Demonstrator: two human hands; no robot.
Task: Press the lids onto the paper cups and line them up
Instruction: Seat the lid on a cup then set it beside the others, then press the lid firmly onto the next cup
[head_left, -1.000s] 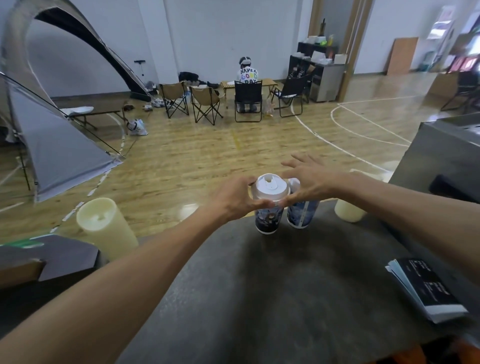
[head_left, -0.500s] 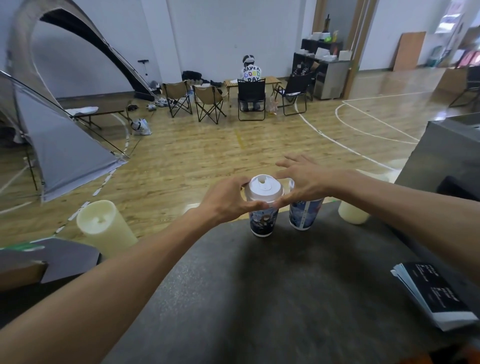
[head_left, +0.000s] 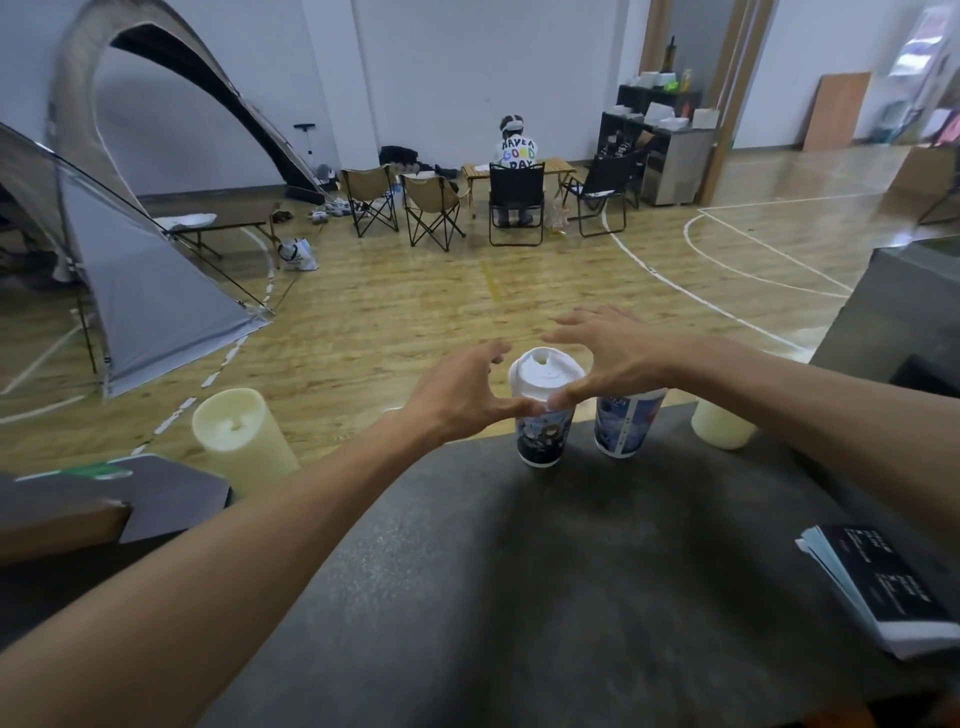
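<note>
Two printed paper cups stand side by side at the far edge of the dark table (head_left: 571, 571). The left cup (head_left: 543, 436) wears a white lid (head_left: 545, 371) with a sip hole. My left hand (head_left: 457, 395) and my right hand (head_left: 613, 353) flank that lid, thumbs touching its near rim, other fingers spread apart. The right cup (head_left: 623, 423) is partly hidden behind my right hand, so its top cannot be seen.
A cream candle (head_left: 239, 441) stands at the left, another cream candle (head_left: 719, 426) at the right. A stack of dark booklets (head_left: 883, 587) lies near the right edge. Tent, folding chairs and a seated person are across the wooden floor.
My fingers have opened away from the lid; earlier both hands wrapped it more closely. The lidded cup stays put beside the other cup.
</note>
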